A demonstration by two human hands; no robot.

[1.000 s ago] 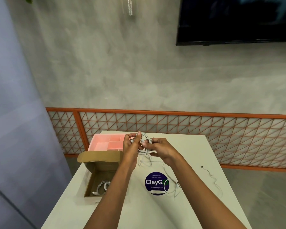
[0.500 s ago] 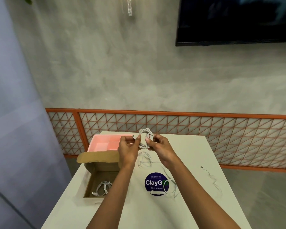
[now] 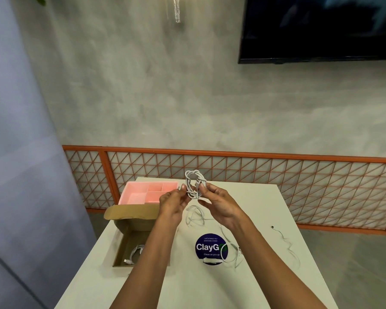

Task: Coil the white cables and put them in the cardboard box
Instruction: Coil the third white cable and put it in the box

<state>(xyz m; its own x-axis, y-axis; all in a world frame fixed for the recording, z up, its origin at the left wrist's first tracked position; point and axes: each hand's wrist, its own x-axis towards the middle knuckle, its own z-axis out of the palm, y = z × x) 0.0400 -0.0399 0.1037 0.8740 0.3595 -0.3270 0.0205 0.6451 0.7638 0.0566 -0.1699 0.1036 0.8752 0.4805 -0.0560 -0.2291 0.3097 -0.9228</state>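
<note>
Both hands' grip pinching coiled cable (image 3: pixel 194 185).

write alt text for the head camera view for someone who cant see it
Two bare hands, left hand and right hand, hold a coiled white cable above a white table. An open cardboard box at left already holds another coiled cable, with a pink tray behind it; loose white cables lie near a round sticker.
</note>
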